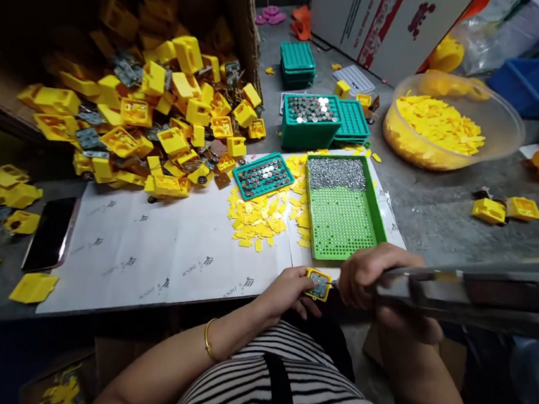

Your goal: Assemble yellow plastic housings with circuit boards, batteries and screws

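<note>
one yellow housing (319,284) with a grey insert is over the bench's (432,205) near edge, clamped in the left hand's (285,291) fingers, thumb on top. it lies left of the right hand (376,271), whose fingers are wrapped round one power driver (488,295). the driver's long axis runs roughly sideways, its tip pointing left at the housing's right edge; i cannot tell whether they touch. the housing looks too near square to give it a long axis.

just beyond: one green tray (376,217), its pins too many to count, and one small teal tray (250,195) of round discs, beside uncounted yellow chips (258,219). farther out: one phone (53,232) left, one clear bowl (504,122) and two loose housings (488,211) right, one big carton (246,33) spilling an uncountable heap.
</note>
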